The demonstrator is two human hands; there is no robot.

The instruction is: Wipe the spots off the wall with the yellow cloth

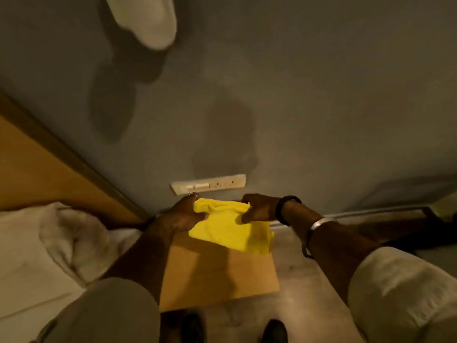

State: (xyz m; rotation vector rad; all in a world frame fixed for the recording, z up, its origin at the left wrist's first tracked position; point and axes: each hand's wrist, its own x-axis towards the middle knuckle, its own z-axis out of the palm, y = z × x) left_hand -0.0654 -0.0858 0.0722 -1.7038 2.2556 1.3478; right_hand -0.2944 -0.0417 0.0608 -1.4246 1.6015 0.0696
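The yellow cloth (230,231) hangs between both hands, bunched along its top edge, just below a white switch plate (209,184). My left hand (181,215) pinches the cloth's left end. My right hand (258,207) pinches its right end. The grey wall (296,95) fills the upper view; a few small dark spots (223,117) show above the switch plate, within a shadow. Both hands are close to the wall but not touching it.
A wooden bedside table (217,273) stands below the cloth. A bed with a white pillow (74,238) lies at left against a wooden headboard (29,169). A white lamp shade (148,18) hangs at top. Dark furniture (395,226) sits at right.
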